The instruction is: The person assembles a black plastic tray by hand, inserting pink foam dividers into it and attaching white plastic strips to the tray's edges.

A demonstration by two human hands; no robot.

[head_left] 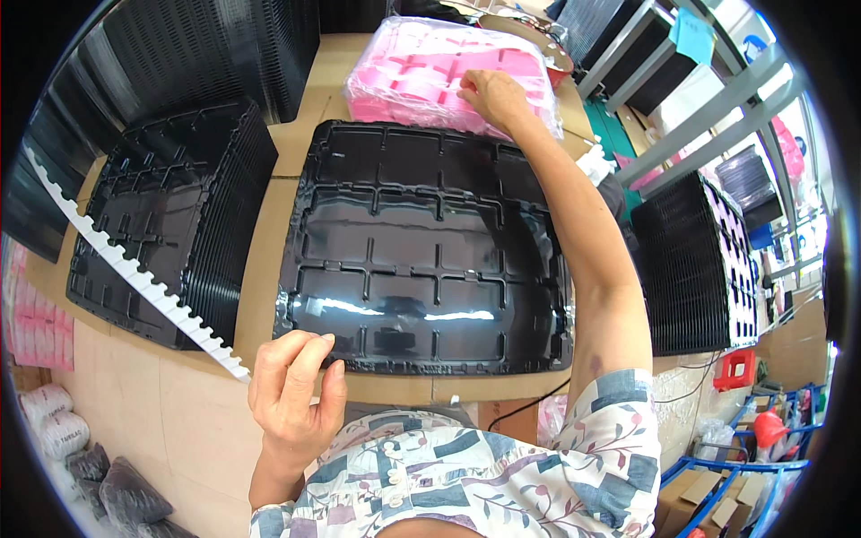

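A large black plastic tray (404, 242) with molded ridges lies in front of me on the cardboard-covered table. Beyond it sits a block of pink molded trays (413, 76) in clear plastic wrap. My right arm stretches over the black tray's right side, and my right hand (498, 100) is on the pink block with its fingers curled down and closed. What those fingertips hold, if anything, is hidden. My left hand (296, 394) is raised at the black tray's near left corner, fingers bent, a gap between thumb and fingertips, nothing visible in it.
Stacked black trays (170, 224) stand at the left, with a white notched strip (143, 282) slanting across in front of them. Another tray stack (686, 264) is at the right. Taller black stacks (224, 63) rise at the back left. A blue metal rack (735, 466) holds boxes at lower right.
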